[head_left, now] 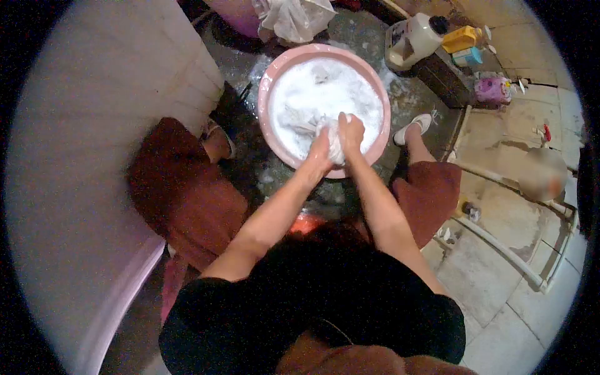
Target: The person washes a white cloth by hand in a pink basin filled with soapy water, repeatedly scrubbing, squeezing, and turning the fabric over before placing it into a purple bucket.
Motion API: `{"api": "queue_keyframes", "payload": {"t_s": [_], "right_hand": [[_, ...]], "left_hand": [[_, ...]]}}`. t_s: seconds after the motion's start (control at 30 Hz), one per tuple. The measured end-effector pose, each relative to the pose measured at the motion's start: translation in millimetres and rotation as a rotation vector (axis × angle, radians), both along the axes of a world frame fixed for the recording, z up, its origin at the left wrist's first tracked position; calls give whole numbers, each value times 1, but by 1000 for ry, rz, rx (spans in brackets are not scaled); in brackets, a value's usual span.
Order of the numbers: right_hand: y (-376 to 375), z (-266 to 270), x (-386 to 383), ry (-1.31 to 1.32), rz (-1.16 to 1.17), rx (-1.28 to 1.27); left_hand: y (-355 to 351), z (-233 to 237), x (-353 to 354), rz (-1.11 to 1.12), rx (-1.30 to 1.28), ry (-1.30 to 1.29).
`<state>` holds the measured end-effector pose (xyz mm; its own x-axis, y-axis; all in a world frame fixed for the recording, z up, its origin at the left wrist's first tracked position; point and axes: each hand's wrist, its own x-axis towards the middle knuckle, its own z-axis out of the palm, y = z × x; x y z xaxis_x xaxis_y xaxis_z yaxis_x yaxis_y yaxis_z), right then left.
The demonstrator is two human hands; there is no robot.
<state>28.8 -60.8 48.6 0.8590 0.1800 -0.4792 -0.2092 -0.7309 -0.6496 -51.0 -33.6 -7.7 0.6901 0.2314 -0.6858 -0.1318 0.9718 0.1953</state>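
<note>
A pink basin [267, 69] full of white suds [322, 87] stands on the wet floor between my feet. Over its near side, my left hand [320, 150] and my right hand [352, 132] are close together, both closed on a wet white cloth [335, 142]. The cloth bunches up between them, and part of it trails left into the foam. More fabric seems to lie under the suds, but its shape is hidden.
Beyond the basin is a pinkish tub [240, 15] with whitish fabric [297, 19] over its edge. At right, a large white jug [412, 44], a yellow bottle [461, 39] and a purple container [494, 90] stand by the wall. White pipes [500, 250] run along the tiles.
</note>
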Motion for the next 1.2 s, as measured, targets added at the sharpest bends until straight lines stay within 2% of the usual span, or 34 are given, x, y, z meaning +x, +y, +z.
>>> {"api": "queue_keyframes", "payload": {"t_s": [0.03,0.07,0.1,0.17,0.2,0.27,0.3,0.33,0.37,0.4,0.43,0.5,0.53,0.57,0.6,0.63,0.7,0.73,0.8,0.83,0.87,0.9,0.93,0.97,1.0,1.03,1.07,1.1,1.13,1.2], "right_hand": [[4,-1,-13,-195,57,23],[1,0,-32,-378,117,37],[3,11,-52,-378,120,28],[12,37,-82,-549,395,221],[2,-15,-65,-550,371,79],[2,-25,-14,-288,-20,18],[-13,-27,12,-115,57,-23],[-39,-75,45,-242,482,-129],[-61,-110,56,-96,398,126],[-55,-51,50,76,375,94],[-84,-131,77,-58,256,260],[-81,-97,98,593,-152,785],[-70,-58,94,593,-147,781],[-58,-8,80,704,-69,731],[-50,20,64,813,5,677],[-47,21,51,811,0,673],[-41,21,33,203,516,-63],[-57,-46,46,106,582,-41],[-42,-27,34,80,505,30],[-30,-14,24,57,425,104],[-18,-8,14,-160,483,46],[-7,24,-6,-268,655,-50],[2,51,-30,-382,826,-148],[7,53,-54,-290,657,-95],[10,76,-75,-301,778,-46],[13,70,-97,-323,767,-44],[14,73,-104,-339,788,-34],[15,75,-107,-358,813,-18],[9,48,-97,-357,817,-19],[-4,-29,-53,-545,510,-119]], "left_hand": [[3,14,6,23,-20,29],[8,-33,3,-57,9,210],[10,-66,0,-56,0,209],[18,-118,-6,-241,734,3],[17,-127,-10,-330,1101,-101],[20,-12,6,-140,416,20],[21,50,14,36,109,115],[13,26,27,41,370,96],[17,59,27,-69,485,104],[21,98,26,-172,595,108],[20,108,25,-159,587,111],[18,118,26,-484,1255,28],[12,114,24,-589,1320,-73],[1,101,23,-697,1382,-178],[-13,71,22,-772,1429,-226],[-14,69,18,-774,1424,-231],[-7,65,4,-1254,1543,-54],[15,83,-1,-1216,1415,-118],[41,66,-14,-991,1288,35],[49,54,-12,-912,1092,206],[56,46,-13,-830,894,371],[61,64,-23,-837,894,375],[67,99,-33,-485,558,194],[73,118,-38,-137,218,12],[74,94,-35,-144,217,7],[73,49,-30,-239,-41,-149],[71,37,-27,-328,-303,-302],[64,25,-25,-327,-305,-303],[56,26,-23,-301,-182,-294],[37,30,-19,-249,70,-265]]}}
